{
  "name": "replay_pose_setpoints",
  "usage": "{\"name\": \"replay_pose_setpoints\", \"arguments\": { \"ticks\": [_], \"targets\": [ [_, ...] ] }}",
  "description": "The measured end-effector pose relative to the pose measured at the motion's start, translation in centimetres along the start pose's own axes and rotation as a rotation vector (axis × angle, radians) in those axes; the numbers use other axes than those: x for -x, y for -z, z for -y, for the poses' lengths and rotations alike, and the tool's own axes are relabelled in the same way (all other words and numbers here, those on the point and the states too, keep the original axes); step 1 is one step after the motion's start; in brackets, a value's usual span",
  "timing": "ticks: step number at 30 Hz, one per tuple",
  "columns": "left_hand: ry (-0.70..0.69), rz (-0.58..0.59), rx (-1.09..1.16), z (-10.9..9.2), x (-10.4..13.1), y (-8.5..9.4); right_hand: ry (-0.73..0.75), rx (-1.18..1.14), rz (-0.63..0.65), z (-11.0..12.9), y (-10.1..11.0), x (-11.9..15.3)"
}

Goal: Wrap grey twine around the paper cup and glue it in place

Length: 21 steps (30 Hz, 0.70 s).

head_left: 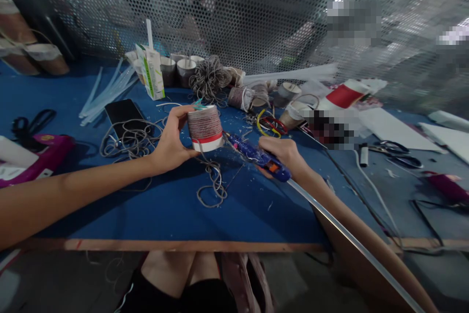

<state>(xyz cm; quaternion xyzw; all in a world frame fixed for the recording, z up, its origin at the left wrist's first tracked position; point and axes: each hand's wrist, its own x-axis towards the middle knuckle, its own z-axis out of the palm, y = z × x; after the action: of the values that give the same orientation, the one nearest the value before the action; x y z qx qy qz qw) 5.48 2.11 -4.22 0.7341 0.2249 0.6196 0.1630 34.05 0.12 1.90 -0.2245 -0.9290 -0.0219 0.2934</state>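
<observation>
My left hand (174, 139) grips a paper cup (205, 130) tilted on its side, fingers at one end and thumb at the other. Grey-brown cord is wound round most of it, leaving a red band and a white strip bare. Loose cord (216, 186) trails from the cup down onto the table. In my right hand (280, 154) is a blue hot glue gun (252, 154), its nozzle close to the cup's right side; whether it touches I cannot tell. A long clear glue stick (340, 230) sticks out of the gun's back end.
Cord lies tangled by a black phone (126, 115) at left, near clear glue sticks (106, 93). A drink carton (151, 73), several cups and a cord bundle (210, 78) stand along the mesh partition (238, 20). Scissors (397, 152) and a white cable (377, 196) lie right.
</observation>
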Motion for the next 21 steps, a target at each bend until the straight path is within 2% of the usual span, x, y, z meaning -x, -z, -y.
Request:
{"name": "replay_pose_setpoints", "arguments": {
  "ticks": [2, 4, 7, 9, 11, 13, 15, 17, 19, 21],
  "targets": [
    [-0.003, 0.004, 0.028, 0.2, 0.1, 0.0, -0.017, 0.014, 0.03, -0.4, 0.0, 0.1],
    [0.022, 0.006, 0.049, 0.3, 0.3, 0.0, -0.074, 0.067, 0.119, -0.7, 0.2, 0.0],
    [0.085, 0.004, 0.05, 0.4, 0.4, 0.0, -0.248, 0.192, 0.275, -1.4, 1.0, 0.0],
    [0.097, 0.004, 0.045, 0.3, 0.4, 0.1, -0.355, 0.176, 0.311, -2.0, 1.8, -0.1],
    [0.096, 0.002, 0.044, 0.3, 0.4, 0.1, -0.409, 0.075, 0.264, -2.4, 2.8, -0.1],
    [0.095, 0.004, 0.054, 0.4, 0.4, 0.1, -0.441, -0.05, 0.154, -2.3, 3.5, -0.3],
    [0.091, 0.009, 0.069, 0.6, 0.5, 0.1, -0.457, -0.23, 0.043, -1.3, 3.4, -0.8],
    [0.081, 0.013, 0.089, 0.9, 0.6, 0.0, -0.451, -0.506, -0.011, 0.5, 2.6, -1.4],
    [0.08, 0.006, 0.098, 1.1, 0.7, 0.0, -0.48, -0.68, 0.045, 2.6, 1.1, -2.1],
    [0.075, 0.002, 0.094, 1.0, 0.7, 0.0, -0.514, -0.769, 0.16, 4.5, -0.5, -2.6]
  ]
}}
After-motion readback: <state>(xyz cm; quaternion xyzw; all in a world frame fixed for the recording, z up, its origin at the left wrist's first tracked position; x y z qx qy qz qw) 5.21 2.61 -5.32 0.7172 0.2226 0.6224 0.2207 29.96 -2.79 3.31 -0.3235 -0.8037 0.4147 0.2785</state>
